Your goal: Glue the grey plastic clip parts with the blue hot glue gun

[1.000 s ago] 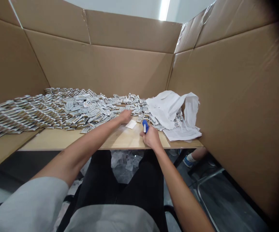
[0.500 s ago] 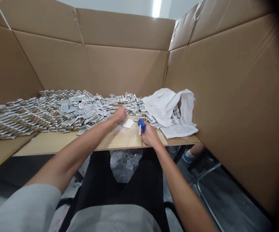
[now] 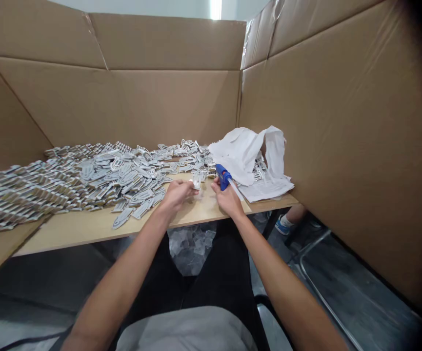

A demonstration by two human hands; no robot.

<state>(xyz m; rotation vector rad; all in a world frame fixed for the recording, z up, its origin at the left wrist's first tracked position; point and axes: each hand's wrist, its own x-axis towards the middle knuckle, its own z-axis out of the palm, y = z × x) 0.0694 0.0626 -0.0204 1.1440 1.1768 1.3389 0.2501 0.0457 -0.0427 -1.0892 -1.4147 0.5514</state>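
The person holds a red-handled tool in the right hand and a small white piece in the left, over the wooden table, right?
Not quite: the head view shows the right hand holding a blue-handled tool, not a red one. The left hand does hold a small white piece over the light wooden table.

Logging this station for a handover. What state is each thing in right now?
left hand, shut on small grey piece, held beside the glue gun
right hand, shut on blue glue gun
blue glue gun, tilted, glue stick poking out the back
grey pieces, loose heap across the table
white sheet, crumpled, partly over some pieces
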